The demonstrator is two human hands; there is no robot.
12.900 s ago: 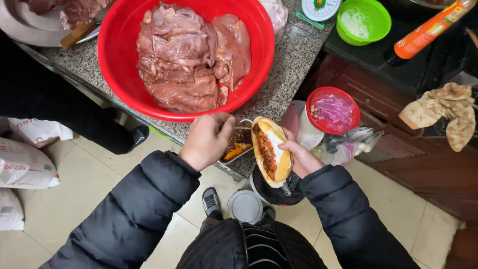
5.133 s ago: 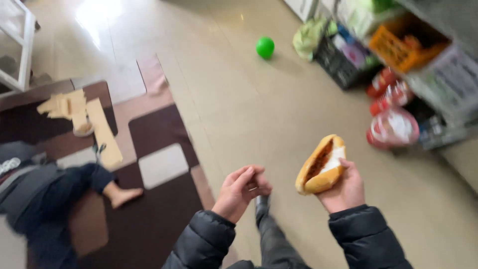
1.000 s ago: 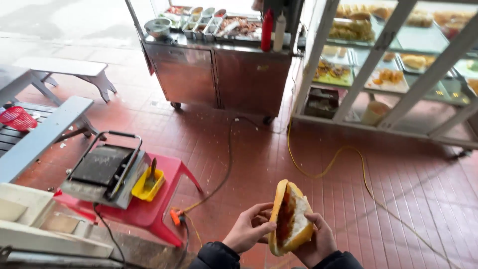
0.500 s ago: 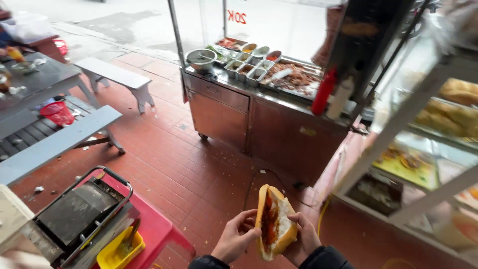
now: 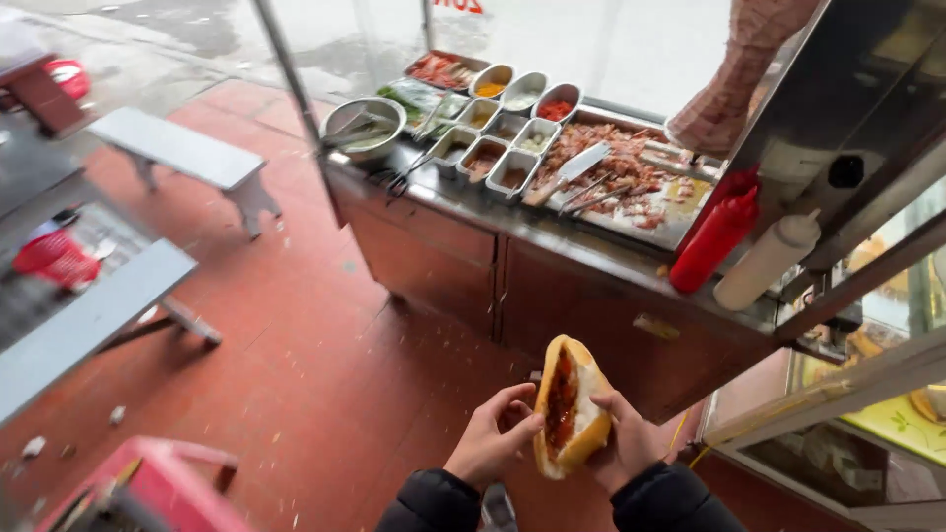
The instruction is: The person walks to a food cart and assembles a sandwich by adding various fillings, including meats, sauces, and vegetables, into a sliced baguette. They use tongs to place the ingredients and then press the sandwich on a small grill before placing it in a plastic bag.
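Head view: a filled bread roll [image 5: 570, 406] is held upright low in the frame, between both hands, above the red tiled floor [image 5: 325, 365]. The roll is split along its top; a dark red-brown filling and a white sauce are seen inside the opening. The right hand [image 5: 623, 445] is wrapped around the roll's right side and underside, fingers curled closed against the crust, thumb laid near the upper edge. The left hand [image 5: 491, 443] is set against the roll's left side; its fingers are bent and loosely gathered, with the fingertips [image 5: 528, 426] touching the crust, while the palm stays clear of the bread. Whether the left fingers actually bear the roll's weight cannot be told. Black padded sleeves [image 5: 434, 498] are seen at both wrists. Just beyond the roll a steel food cart [image 5: 463, 246] is placed, its counter lined with small metal containers [image 5: 503, 148] of toppings and a round metal bowl [image 5: 363, 126] at the left end. A griddle tray of chopped meat [image 5: 616, 167] is set to the right, with tongs and a flat spatula lying on it. A red squeeze bottle [image 5: 716, 238] and a white squeeze bottle [image 5: 767, 262] are stood side by side at the counter's right end. Grey benches [image 5: 182, 148] are seen well apart, at the left.
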